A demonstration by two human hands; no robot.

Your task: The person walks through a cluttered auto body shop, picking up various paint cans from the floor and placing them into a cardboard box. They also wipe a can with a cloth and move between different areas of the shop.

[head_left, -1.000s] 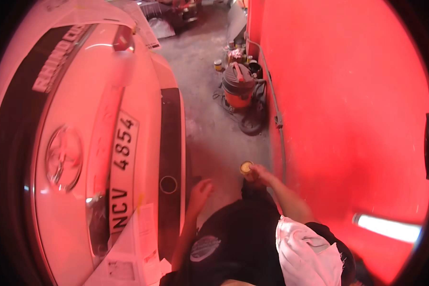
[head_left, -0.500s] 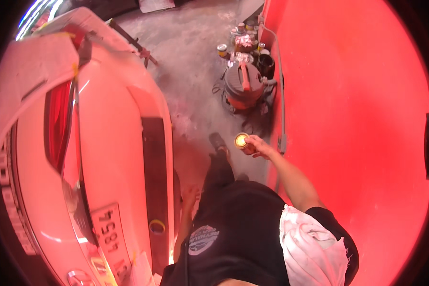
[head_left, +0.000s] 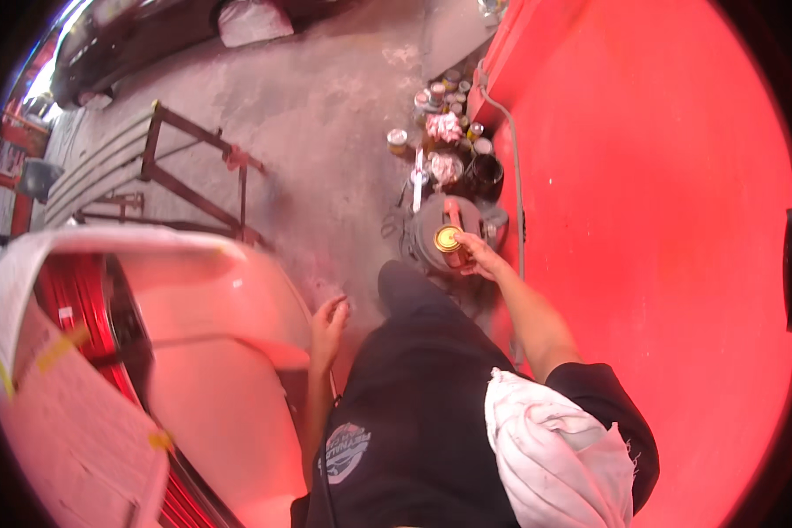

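Observation:
My right hand point(head_left: 482, 257) is closed around the side of a small paint can point(head_left: 447, 238) with a gold-coloured lid. The can is upright, above the dark shop vacuum point(head_left: 424, 231), which it partly hides from view. My left hand point(head_left: 329, 322) hangs beside the pale rear bumper point(head_left: 224, 308) of a car, its fingers loosely bent and nothing visible in them. Beyond that hand lies the car's red tail light point(head_left: 75, 286). White masking sheet point(head_left: 79, 431) with yellow tape covers part of the bodywork.
Several cans point(head_left: 438, 91), crumpled wads point(head_left: 443, 128) and a dark bucket point(head_left: 486, 176) crowd the floor along the red wall point(head_left: 651, 229). A metal stand point(head_left: 194, 132) is at the far left, with a dark car point(head_left: 141, 44) behind it. White cloth point(head_left: 550, 449) drapes my right shoulder.
I have moved forward past the car's rear, and the vacuum and cans are nearer. My right hand still holds the can. My left hand has come further up into view.

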